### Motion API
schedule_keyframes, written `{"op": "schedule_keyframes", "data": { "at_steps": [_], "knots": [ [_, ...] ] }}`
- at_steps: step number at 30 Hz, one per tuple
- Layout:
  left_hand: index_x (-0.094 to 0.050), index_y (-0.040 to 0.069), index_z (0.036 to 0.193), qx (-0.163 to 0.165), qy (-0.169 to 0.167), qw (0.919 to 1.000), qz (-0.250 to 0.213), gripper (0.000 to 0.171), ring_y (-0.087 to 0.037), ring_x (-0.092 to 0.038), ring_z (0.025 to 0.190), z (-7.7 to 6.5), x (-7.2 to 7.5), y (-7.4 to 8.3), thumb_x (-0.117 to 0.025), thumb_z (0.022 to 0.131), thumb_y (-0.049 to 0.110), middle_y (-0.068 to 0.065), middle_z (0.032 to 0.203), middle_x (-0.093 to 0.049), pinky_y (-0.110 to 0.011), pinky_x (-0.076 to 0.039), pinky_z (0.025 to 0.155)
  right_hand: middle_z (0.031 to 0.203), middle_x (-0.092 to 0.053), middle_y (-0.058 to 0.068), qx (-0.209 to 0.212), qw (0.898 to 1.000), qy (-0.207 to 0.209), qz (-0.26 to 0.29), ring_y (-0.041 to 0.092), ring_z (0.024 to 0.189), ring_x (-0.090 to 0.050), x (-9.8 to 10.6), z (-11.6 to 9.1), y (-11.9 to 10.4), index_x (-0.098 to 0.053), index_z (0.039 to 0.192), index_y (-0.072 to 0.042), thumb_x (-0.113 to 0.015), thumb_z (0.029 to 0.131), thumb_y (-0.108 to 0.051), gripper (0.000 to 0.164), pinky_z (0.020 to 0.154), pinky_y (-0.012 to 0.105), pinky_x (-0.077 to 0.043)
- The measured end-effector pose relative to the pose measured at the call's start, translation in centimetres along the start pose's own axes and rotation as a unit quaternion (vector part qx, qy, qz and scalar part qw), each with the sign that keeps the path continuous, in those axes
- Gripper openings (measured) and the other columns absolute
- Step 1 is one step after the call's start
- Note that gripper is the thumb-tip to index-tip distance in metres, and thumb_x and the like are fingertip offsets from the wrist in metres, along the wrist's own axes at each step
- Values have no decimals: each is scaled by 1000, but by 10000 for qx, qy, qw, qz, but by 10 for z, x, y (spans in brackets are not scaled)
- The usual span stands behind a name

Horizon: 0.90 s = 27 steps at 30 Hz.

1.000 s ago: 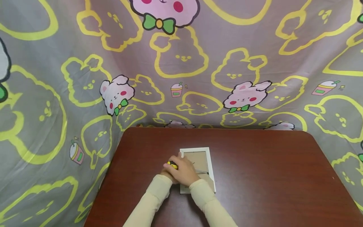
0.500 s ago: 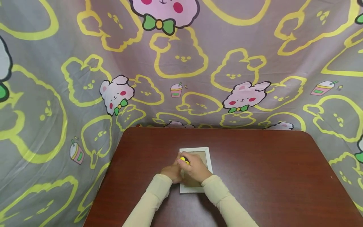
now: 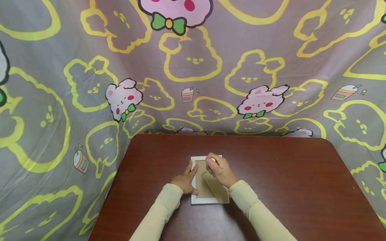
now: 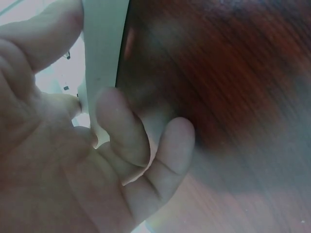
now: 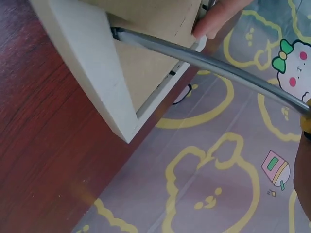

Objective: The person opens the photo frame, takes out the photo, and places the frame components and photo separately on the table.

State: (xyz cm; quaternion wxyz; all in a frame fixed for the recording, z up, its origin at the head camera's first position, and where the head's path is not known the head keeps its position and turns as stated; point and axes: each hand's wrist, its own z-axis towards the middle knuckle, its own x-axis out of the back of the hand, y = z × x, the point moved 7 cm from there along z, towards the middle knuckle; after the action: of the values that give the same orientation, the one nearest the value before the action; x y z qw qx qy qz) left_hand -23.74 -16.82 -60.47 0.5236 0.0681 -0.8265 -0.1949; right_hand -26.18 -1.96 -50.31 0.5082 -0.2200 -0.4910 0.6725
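A white picture frame (image 3: 205,201) lies back side up, showing its tan backing board (image 3: 200,187) and a hinged stand flap (image 3: 215,187). My left hand (image 3: 183,182) rests on its left side, fingers spread over the border and thumb on the board. In my right hand (image 3: 222,171) is a screwdriver, gripped by its yellow and black handle (image 3: 212,160). The right wrist view shows the metal screwdriver shaft (image 5: 204,60) slanting down, its tip at the inner edge of the frame. Small dark tabs (image 5: 172,73) line another inner edge there.
The frame lies on a dark red-brown wooden table (image 3: 271,187). Behind and beside the table hangs a grey cloth (image 3: 208,73) printed with yellow outlines and cartoon rabbits.
My right hand has moved from over the left hand across to the frame's right side, taking the screwdriver along. The left hand stays at the left border, now uncovered with spread fingers.
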Motion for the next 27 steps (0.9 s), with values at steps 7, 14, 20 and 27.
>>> {"op": "schedule_keyframes", "data": {
  "at_steps": [7,14,20,27],
  "knots": [
    [-24,16,162,27,-63,9999,-75,115,-43,-59,120,-4,5,7,-90,70,36,-13,168,-6,-48,-53,81,57,-46,15,107,9977,-50,673,14,46,-40,12,-7,-4,-51,79,-3,-38,100,-5,25,42,21,-35],
    [-24,18,162,84,5,10000,-50,116,-42,-60,118,0,1,4,-91,69,36,-13,168,-6,-48,-53,81,58,-49,15,114,9971,117,744,27,45,-43,18,-11,-1,-52,82,-5,-36,102,-9,26,42,27,-40],
    [-29,20,161,344,138,9991,183,118,-39,-67,98,2,-1,7,-94,63,32,-12,168,-10,-42,-52,65,61,-48,21,161,9906,718,1156,27,47,-45,26,-12,-12,-51,86,3,-32,105,-8,30,43,32,-43],
    [-30,18,160,496,93,9983,280,115,-37,-67,96,-2,4,13,-94,65,30,-14,167,-11,-39,-51,63,79,-55,20,-1142,9842,1247,-523,28,64,-53,64,-10,-12,-52,107,0,-45,103,-18,20,57,34,-47]
  ]
}}
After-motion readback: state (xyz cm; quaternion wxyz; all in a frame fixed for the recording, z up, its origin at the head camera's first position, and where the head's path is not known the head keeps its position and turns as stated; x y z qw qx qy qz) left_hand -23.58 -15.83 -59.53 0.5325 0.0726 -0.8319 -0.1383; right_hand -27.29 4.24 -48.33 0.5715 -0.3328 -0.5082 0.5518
